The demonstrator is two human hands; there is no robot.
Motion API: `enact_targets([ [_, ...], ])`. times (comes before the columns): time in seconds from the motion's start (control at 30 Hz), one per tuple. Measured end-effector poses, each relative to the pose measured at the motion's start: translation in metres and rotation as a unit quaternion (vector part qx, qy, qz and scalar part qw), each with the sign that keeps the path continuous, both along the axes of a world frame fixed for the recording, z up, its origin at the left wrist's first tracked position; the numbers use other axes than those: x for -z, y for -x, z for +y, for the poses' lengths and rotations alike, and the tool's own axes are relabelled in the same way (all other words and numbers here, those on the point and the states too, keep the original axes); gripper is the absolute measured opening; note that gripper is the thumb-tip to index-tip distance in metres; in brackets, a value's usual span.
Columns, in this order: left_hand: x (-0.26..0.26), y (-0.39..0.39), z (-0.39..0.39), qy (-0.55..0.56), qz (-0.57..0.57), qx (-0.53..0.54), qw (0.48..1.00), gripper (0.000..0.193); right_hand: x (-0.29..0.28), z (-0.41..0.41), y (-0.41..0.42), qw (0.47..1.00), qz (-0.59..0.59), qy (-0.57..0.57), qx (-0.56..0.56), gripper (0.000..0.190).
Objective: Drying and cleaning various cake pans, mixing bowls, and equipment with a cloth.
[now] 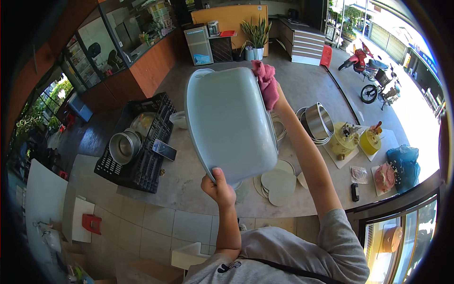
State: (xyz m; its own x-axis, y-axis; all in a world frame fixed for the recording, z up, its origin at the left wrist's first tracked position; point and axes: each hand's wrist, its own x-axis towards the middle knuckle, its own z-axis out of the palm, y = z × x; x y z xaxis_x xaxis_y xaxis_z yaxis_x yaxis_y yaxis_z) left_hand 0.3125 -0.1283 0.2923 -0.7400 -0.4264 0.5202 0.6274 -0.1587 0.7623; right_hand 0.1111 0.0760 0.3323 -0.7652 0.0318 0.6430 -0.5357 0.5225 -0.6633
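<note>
A large light-blue plastic tub is held up above the table, its outer base turned towards me and its rim on the left. My left hand grips that rim at the lower corner, thumb on the outside. At the far right corner my right hand presses a crumpled pink cloth against the tub's side; its fingers are mostly hidden behind the cloth. Below the tub, several thin round and heart-shaped boards lie on the table.
A black plastic crate with metal pans stands at left, a smartphone on its edge. Metal rings, two yellow cakes, a pink cake, a blue plastic bag and a small black object sit at right.
</note>
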Motion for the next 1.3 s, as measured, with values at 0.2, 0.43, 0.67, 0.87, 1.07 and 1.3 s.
enact_targets([
  [0.2,0.015,0.019,-0.007,-0.070,-0.065,0.009,0.995,0.046,-0.032,-0.049,-0.075,0.954,0.026,0.226,-0.194,0.036],
  [0.43,0.001,0.031,-0.009,-0.158,-0.065,0.102,0.980,0.052,-0.036,-0.022,-0.015,0.962,-0.060,0.173,-0.201,0.038],
  [0.67,0.018,0.049,-0.028,-0.269,-0.024,0.118,0.955,0.053,0.048,0.002,-0.033,0.939,-0.115,0.249,-0.206,0.047],
  [0.87,0.047,0.071,-0.024,-0.397,0.000,0.124,0.909,0.054,0.056,-0.091,-0.140,0.976,-0.018,0.171,-0.130,0.036],
  [1.07,0.036,0.069,-0.004,-0.375,0.020,0.178,0.910,0.053,0.014,-0.098,-0.119,0.994,0.079,0.064,-0.046,0.036],
  [1.3,0.020,0.039,-0.012,-0.246,0.018,0.067,0.967,0.062,0.082,-0.019,-0.047,0.791,-0.183,0.561,-0.160,0.026],
])
